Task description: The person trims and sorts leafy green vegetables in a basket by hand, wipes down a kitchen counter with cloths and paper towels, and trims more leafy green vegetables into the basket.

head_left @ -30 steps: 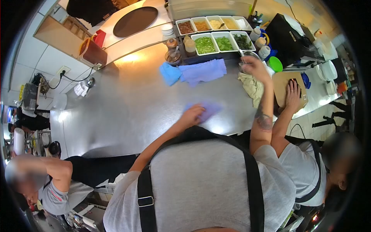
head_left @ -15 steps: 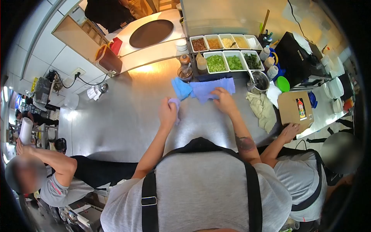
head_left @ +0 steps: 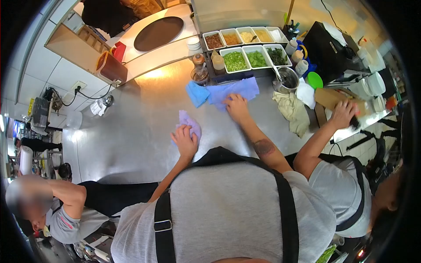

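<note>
My left hand (head_left: 185, 139) presses down on a small crumpled purple cloth (head_left: 188, 118) on the steel counter, its bent fingers gripping the cloth. Further forward, my right hand (head_left: 237, 106) rests with fingers apart on the near edge of a larger purple cloth (head_left: 245, 89), which lies spread out before the topping trays. A folded blue cloth (head_left: 197, 93) lies against that cloth's left end.
Topping trays (head_left: 235, 60) line the counter's back beside squeeze bottles and a metal pot (head_left: 287, 80). A cream rag (head_left: 291, 114) lies to the right. A co-worker's hand (head_left: 343, 115) is at a cardboard box (head_left: 331, 98); another person stands at left.
My left hand has brought the small purple cloth nearer to me and laid it on the counter. My right hand stays at the larger cloth. The co-worker's hand and box at right have shifted.
</note>
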Demonstrator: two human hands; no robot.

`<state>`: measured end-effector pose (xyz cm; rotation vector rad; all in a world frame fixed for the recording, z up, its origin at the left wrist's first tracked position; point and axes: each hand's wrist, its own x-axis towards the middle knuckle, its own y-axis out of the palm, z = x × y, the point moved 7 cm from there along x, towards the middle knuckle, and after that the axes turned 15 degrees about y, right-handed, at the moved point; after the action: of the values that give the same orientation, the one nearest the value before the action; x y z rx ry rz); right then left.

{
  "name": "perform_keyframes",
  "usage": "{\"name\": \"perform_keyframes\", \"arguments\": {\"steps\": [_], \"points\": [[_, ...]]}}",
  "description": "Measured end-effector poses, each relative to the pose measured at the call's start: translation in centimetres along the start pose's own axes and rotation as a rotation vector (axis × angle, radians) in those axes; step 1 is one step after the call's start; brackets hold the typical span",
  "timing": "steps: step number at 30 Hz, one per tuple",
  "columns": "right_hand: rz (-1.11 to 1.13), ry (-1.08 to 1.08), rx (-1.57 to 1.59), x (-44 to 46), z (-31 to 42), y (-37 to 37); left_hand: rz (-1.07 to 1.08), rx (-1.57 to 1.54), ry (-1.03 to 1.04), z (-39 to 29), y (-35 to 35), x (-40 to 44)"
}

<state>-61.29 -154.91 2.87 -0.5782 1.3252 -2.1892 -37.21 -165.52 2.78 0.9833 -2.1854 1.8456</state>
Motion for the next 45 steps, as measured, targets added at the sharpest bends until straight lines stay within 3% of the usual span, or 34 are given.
{"name": "perform_keyframes", "arguments": {"steps": [3,5,7,9,11,14,16,21,22,26,28,31,34,38,40,43,45], "points": [[0.062,-0.013,0.043,-5.3,-0.1,-0.4,-0.021,-0.036,0.018,0.2,0.2,0.0],[-0.011,-0.122,0.100,-9.6,0.0,-2.4,-0.020,-0.059,0.010,0.1,0.2,0.0],[0.297,0.040,0.073,-13.2,-2.6,-2.2,-0.022,-0.070,0.007,0.2,0.2,0.0],[0.771,0.206,-0.162,-17.6,-7.1,-1.6,-0.029,-0.070,0.003,0.2,0.2,-0.2],[0.977,0.341,-0.267,-21.5,-11.6,-2.7,-0.054,-0.094,0.040,0.2,0.3,-0.2],[0.712,0.558,-0.417,-21.1,-12.7,-8.6,-0.073,-0.094,0.103,-0.1,0.0,0.0],[0.562,0.531,-0.177,-18.4,-8.5,-12.4,-0.066,-0.111,0.150,-0.2,-0.2,0.4],[0.096,0.203,-0.044,-11.2,1.9,-15.3,0.001,-0.357,0.124,0.4,0.3,0.7],[0.003,0.111,-0.038,-9.9,4.4,-15.4,-0.079,-0.440,0.137,0.3,0.0,0.6],[0.017,-0.005,0.206,-11.4,10.1,-14.2,-0.060,-0.658,0.063,-0.8,-0.4,0.3],[0.135,0.020,0.270,-13.8,11.2,-12.0,0.047,-0.845,-0.021,-2.6,-2.7,0.9],[0.121,0.111,0.435,-17.9,13.5,-10.5,0.123,-1.126,0.063,-4.7,-4.2,1.1],[0.034,0.276,0.760,-20.9,13.5,-8.6,0.348,-1.335,0.046,-5.7,-4.4,0.1],[-0.196,0.525,0.784,-26.4,12.3,-7.9,0.618,-1.338,0.079,-5.9,-4.3,-2.6],[-0.258,0.527,0.819,-28.3,12.5,-8.8,0.664,-1.304,0.123,-6.4,-3.8,-3.5],[-0.236,0.548,0.873,-30.5,13.1,-10.0,1.002,-1.392,-0.263,-7.4,-4.2,-6.3],[-0.172,0.554,0.995,-31.0,14.1,-11.0,1.162,-1.609,-0.282,-8.9,-3.6,-7.4]]}}
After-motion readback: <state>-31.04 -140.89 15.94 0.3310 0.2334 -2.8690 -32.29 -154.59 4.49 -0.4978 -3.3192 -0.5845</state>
